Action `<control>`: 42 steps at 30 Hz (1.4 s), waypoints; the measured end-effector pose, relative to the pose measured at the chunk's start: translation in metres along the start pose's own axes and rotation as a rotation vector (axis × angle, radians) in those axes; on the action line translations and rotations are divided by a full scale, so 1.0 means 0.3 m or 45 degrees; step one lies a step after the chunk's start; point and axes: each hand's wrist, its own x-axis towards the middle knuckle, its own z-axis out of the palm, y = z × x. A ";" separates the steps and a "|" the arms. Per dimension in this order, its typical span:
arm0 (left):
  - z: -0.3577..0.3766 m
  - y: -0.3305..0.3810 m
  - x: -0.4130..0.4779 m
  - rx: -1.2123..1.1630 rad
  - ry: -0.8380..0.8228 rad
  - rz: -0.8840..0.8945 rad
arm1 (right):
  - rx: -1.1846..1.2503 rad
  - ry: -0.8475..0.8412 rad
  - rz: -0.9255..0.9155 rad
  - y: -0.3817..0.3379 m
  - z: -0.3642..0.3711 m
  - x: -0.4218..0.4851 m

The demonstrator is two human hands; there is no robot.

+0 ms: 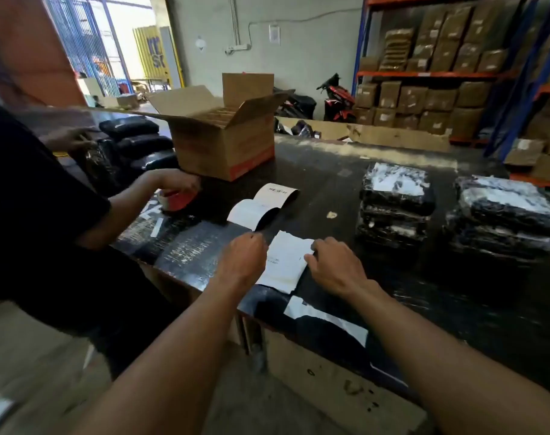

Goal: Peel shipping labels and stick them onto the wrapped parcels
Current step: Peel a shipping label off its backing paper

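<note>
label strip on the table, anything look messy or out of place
The label strip curls up in loose loops instead of lying flat. A ragged white paper piece lies by the near edge of the table, and a small pale scrap sits loose further back. Nothing looks spilled.

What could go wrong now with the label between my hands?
1. The left hand and right hand pinch opposite edges of the label; uneven pulling may tear or crease it.
2. The parcel stacks lie away to the right, so the peeled label might fold onto itself while carried.
3. The paper strip lies near the edge of the table and could slip off.
</note>
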 end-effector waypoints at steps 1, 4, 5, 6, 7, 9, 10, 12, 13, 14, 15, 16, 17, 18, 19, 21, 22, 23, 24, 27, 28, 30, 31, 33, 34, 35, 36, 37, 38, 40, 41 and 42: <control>0.017 -0.013 0.018 0.024 -0.054 0.002 | 0.009 -0.015 0.033 -0.007 0.021 0.020; 0.089 -0.045 0.089 -0.038 -0.130 0.046 | 0.018 -0.026 0.144 -0.019 0.075 0.086; 0.115 -0.053 0.116 -0.082 -0.169 0.069 | 0.011 -0.032 0.178 -0.024 0.093 0.108; 0.136 -0.059 0.142 -0.134 -0.209 0.093 | 0.005 -0.040 0.214 -0.032 0.111 0.129; 0.161 -0.067 0.168 -0.175 -0.260 0.115 | -0.011 -0.047 0.251 -0.037 0.128 0.148; 0.199 -0.075 0.198 -0.185 -0.377 0.183 | -0.051 -0.087 0.323 -0.050 0.159 0.166; 0.211 -0.077 0.200 -0.148 -0.411 0.216 | -0.068 -0.115 0.351 -0.053 0.171 0.165; 0.239 -0.093 0.205 -0.126 -0.417 0.254 | -0.078 -0.123 0.404 -0.057 0.198 0.165; 0.249 -0.103 0.208 -0.157 -0.405 0.253 | -0.078 -0.099 0.428 -0.057 0.207 0.165; 0.258 -0.113 0.209 -0.200 -0.393 0.247 | -0.075 -0.073 0.448 -0.061 0.211 0.166; 0.264 -0.119 0.209 -0.238 -0.380 0.247 | -0.080 -0.047 0.459 -0.067 0.213 0.168; 0.265 -0.123 0.209 -0.264 -0.376 0.247 | -0.087 -0.032 0.467 -0.073 0.216 0.171; 0.268 -0.125 0.208 -0.280 -0.375 0.251 | -0.102 -0.016 0.462 -0.082 0.217 0.173; 0.269 -0.126 0.206 -0.290 -0.375 0.249 | -0.117 -0.007 0.459 -0.091 0.218 0.173; 0.267 -0.127 0.204 -0.299 -0.375 0.238 | -0.126 0.004 0.452 -0.097 0.221 0.172; 0.262 -0.131 0.206 -0.359 -0.370 0.190 | -0.094 0.044 0.449 -0.101 0.226 0.168; 0.259 -0.133 0.210 -0.409 -0.356 0.147 | -0.058 0.070 0.459 -0.099 0.224 0.166; 0.257 -0.135 0.214 -0.466 -0.334 0.089 | -0.022 0.104 0.469 -0.096 0.219 0.164; 0.247 -0.133 0.217 -0.540 -0.310 0.023 | 0.011 0.139 0.479 -0.094 0.209 0.164; 0.202 -0.105 0.247 -0.860 -0.298 -0.188 | 0.087 0.217 0.500 -0.089 0.155 0.166; 0.179 -0.088 0.264 -0.934 -0.319 -0.226 | 0.085 0.222 0.505 -0.084 0.133 0.166; 0.133 -0.052 0.302 -0.940 -0.368 -0.136 | 0.059 0.266 0.512 -0.067 0.083 0.161; 0.111 -0.034 0.318 -0.923 -0.400 -0.038 | 0.071 0.327 0.505 -0.056 0.053 0.155; 0.075 0.008 0.350 -0.900 -0.492 0.193 | 0.152 0.451 0.458 -0.025 -0.016 0.137; 0.056 0.035 0.363 -0.892 -0.552 0.304 | 0.178 0.442 0.435 -0.003 -0.054 0.128; 0.038 0.065 0.373 -0.880 -0.607 0.392 | 0.182 0.380 0.428 0.022 -0.090 0.119; 0.015 0.099 0.381 -0.877 -0.633 0.454 | 0.178 0.296 0.440 0.048 -0.127 0.110; -0.005 0.137 0.390 -0.880 -0.619 0.485 | 0.183 0.220 0.476 0.073 -0.162 0.096; -0.020 0.172 0.398 -0.892 -0.566 0.479 | 0.211 0.184 0.521 0.100 -0.190 0.079; -0.026 0.236 0.409 -0.981 -0.487 0.388 | 0.340 0.244 0.589 0.162 -0.238 0.032; -0.019 0.265 0.411 -1.065 -0.521 0.329 | 0.406 0.284 0.626 0.193 -0.254 0.006; -0.009 0.293 0.408 -1.144 -0.588 0.282 | 0.473 0.309 0.655 0.219 -0.271 -0.021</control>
